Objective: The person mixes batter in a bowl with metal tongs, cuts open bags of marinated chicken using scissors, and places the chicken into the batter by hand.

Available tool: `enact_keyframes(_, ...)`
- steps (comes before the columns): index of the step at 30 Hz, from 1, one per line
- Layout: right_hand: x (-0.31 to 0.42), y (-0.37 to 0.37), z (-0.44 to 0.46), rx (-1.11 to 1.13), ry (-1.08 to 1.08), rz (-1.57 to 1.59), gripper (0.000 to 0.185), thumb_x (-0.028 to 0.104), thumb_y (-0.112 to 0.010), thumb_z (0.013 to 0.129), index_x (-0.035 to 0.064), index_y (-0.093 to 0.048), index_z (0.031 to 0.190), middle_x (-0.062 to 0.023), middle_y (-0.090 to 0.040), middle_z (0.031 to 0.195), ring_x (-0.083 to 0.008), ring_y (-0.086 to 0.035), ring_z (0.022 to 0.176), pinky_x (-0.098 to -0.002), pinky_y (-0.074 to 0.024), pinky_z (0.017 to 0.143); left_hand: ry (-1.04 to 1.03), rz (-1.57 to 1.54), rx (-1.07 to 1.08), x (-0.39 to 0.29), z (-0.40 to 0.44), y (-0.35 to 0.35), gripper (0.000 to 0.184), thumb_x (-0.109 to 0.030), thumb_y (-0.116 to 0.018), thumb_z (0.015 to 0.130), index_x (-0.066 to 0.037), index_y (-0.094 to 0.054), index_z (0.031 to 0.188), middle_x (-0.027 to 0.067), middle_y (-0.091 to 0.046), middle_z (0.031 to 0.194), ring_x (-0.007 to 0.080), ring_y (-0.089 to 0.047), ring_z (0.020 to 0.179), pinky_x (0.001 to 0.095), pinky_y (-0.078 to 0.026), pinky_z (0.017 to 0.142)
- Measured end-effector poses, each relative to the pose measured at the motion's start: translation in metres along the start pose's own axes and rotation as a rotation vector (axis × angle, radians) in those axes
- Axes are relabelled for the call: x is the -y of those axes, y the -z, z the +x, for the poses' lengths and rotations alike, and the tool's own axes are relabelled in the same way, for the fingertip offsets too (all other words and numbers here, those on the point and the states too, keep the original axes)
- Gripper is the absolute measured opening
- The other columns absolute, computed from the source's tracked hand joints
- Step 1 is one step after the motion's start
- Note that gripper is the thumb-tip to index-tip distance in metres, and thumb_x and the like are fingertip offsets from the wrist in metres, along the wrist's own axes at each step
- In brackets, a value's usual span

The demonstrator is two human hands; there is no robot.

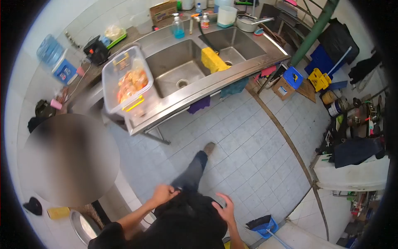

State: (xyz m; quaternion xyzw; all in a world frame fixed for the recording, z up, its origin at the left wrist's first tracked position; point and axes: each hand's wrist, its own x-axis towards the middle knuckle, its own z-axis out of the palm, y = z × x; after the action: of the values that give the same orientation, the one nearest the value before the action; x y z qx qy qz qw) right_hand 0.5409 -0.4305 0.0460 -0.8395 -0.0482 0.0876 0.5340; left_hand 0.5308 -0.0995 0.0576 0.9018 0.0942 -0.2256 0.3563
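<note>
Steel double sink (pixel 186 93), set well apart from both hands; black garment (pixel 182 224), worn on the torso, placed between the hands, judged light, soft, hardly slippery, best taken by its loose lower edge; right hand (pixel 226 211), opened, fingers spread beside the garment, nothing seen to be held; left hand (pixel 164 194), fingers curled at the garment's opposite edge, whether cloth is pinched cannot be told

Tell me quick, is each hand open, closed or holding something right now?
Left hand: fingers curled by the shirt; can't tell if the grip is closed on anything.
Right hand: open, nothing visible in it.
</note>
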Motion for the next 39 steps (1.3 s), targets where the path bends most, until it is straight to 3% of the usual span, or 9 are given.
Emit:
enact_keyframes(3,-0.044,-0.007,0.092,0.658,-0.232,0.488,0.039,0.014,-0.074,0.09,0.0021,-0.065,0.126,-0.0112,-0.065,0.128,-0.0204,-0.057,0.121,-0.0334,-0.0421,0.104,0.207,-0.267,0.227,-0.006,0.092,-0.003,0.046,-0.041,-0.073,0.088,-0.003,-0.066,0.063,0.0091,-0.055,0.053,0.0234,-0.047,0.048,0.0408,-0.041,0.05)
enact_keyframes(7,-0.06,0.048,0.186,0.675,-0.18,0.427,0.039,0.016,-0.071,0.093,0.0039,-0.063,0.129,-0.0104,-0.064,0.13,-0.0227,-0.056,0.125,-0.0356,-0.0422,0.106,0.263,-0.266,0.348,-0.096,0.201,0.036,0.046,-0.045,-0.071,0.09,-0.004,-0.071,0.069,0.0017,-0.053,0.054,0.013,-0.047,0.047,0.0383,-0.038,0.044)
enact_keyframes(11,-0.053,0.107,0.254,0.696,-0.05,0.248,0.042,0.021,-0.074,0.088,0.0106,-0.066,0.128,-0.011,-0.067,0.121,-0.0268,-0.057,0.117,-0.0383,-0.0452,0.1,0.257,-0.18,0.602,-0.144,0.291,0.048,0.043,-0.045,-0.07,0.089,-0.004,-0.073,0.077,0.0031,-0.053,0.054,0.0134,-0.041,0.04,0.0337,-0.031,0.035)
enact_keyframes(17,-0.082,0.189,0.297,0.487,0.005,0.18,0.042,0.017,-0.077,0.082,0.0096,-0.069,0.122,-0.0095,-0.07,0.11,-0.0249,-0.06,0.102,-0.0364,-0.0473,0.092,0.109,0.036,0.74,-0.246,0.392,0.049,0.044,-0.046,-0.068,0.091,-0.004,-0.073,0.078,0.0079,-0.055,0.055,0.0177,-0.052,0.044,0.0365,-0.04,0.042)
enact_keyframes(22,-0.139,0.291,0.34,0.31,-0.424,0.599,0.032,0.022,-0.073,0.092,0.005,-0.068,0.119,-0.0065,-0.07,0.112,-0.0174,-0.065,0.104,-0.0324,-0.0512,0.092,-0.519,0.009,0.363,-0.254,0.512,-0.01,0.04,-0.046,-0.069,0.089,-0.007,-0.074,0.082,0.017,-0.066,0.066,0.0308,-0.063,0.059,0.0426,-0.05,0.059)
enact_keyframes(26,-0.244,0.369,0.354,-0.264,-0.53,0.182,0.032,0.026,-0.078,0.087,0.0029,-0.07,0.108,-0.0054,-0.074,0.098,-0.0181,-0.07,0.089,-0.0306,-0.0533,0.082,-0.253,0.166,-0.011,-0.318,0.562,-0.033,0.04,-0.046,-0.067,0.09,-0.007,-0.076,0.085,0.0142,-0.068,0.067,0.0264,-0.066,0.061,0.0404,-0.052,0.063)
enact_keyframes(31,-0.301,0.458,0.431,0.392,-0.58,-0.773,0.041,0.031,-0.079,0.081,0.0016,-0.068,0.107,-0.0187,-0.07,0.112,-0.035,-0.066,0.105,-0.0421,-0.0523,0.091,0.015,0.023,-0.038,-0.369,0.545,-0.053,0.043,-0.044,-0.066,0.091,-0.002,-0.074,0.087,0.016,-0.071,0.073,0.0289,-0.071,0.071,0.041,-0.054,0.07)
enact_keyframes(34,-0.312,0.469,0.545,0.096,-0.238,-0.653,0.033,0.022,-0.073,0.083,0.0012,-0.068,0.108,-0.0204,-0.068,0.112,-0.0385,-0.063,0.108,-0.0457,-0.0502,0.093,0.233,-0.333,-0.303,-0.314,0.546,-0.1,0.047,-0.048,-0.064,0.09,-0.003,-0.068,0.078,0.017,-0.067,0.069,0.0382,-0.067,0.069,0.0486,-0.051,0.066)
enact_keyframes(39,-0.215,0.467,0.811,0.043,0.288,-0.497,0.025,0.013,-0.069,0.083,0.0002,-0.068,0.104,-0.0199,-0.069,0.106,-0.0379,-0.064,0.104,-0.0456,-0.0497,0.091,0.442,-0.033,-0.243,-0.237,0.533,-0.16,0.042,-0.041,-0.055,0.096,-0.002,-0.068,0.085,0.0217,-0.07,0.09,0.0413,-0.065,0.087,0.0532,-0.05,0.077)
